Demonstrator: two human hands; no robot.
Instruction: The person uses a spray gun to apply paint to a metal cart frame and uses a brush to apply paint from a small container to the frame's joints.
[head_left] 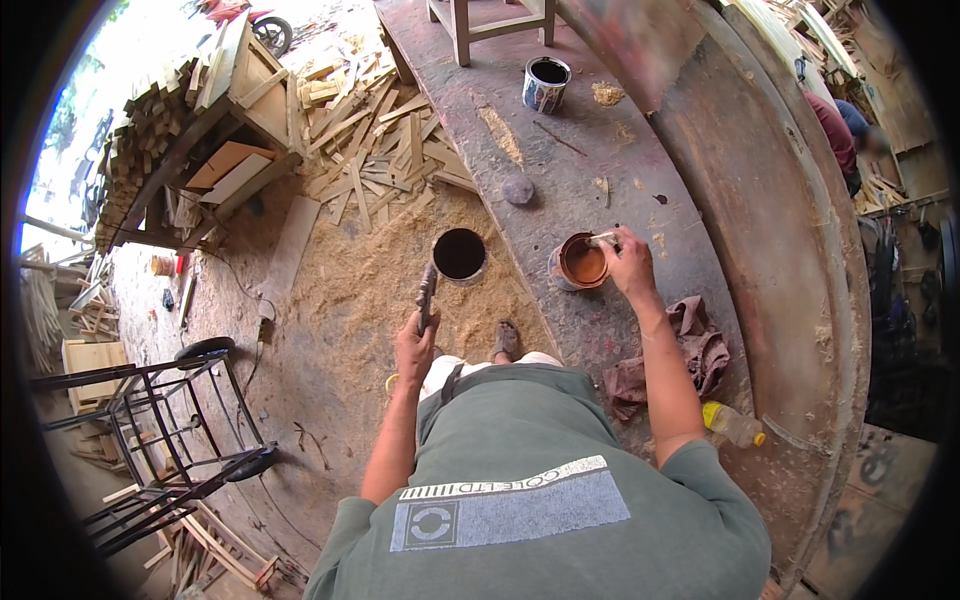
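Observation:
My left hand [415,345] grips a dark metal tool [427,295] that points up over the sawdust floor toward a round dark tin [460,254]. My right hand [630,262] rests on the worn workbench [560,180] and holds a small pale stick or brush handle [602,239] at the rim of an open tin of brown liquid [582,261]. My foot [506,340] shows on the sawdust below the bench edge.
A second open paint tin [546,83] stands farther up the bench near a stool [490,25]. A brown rag [690,350] and a plastic bottle [733,425] lie by my right arm. Scrap wood [370,140], a wooden cabinet [235,110] and a black metal frame [170,430] stand to the left. Another person [835,130] is at the far right.

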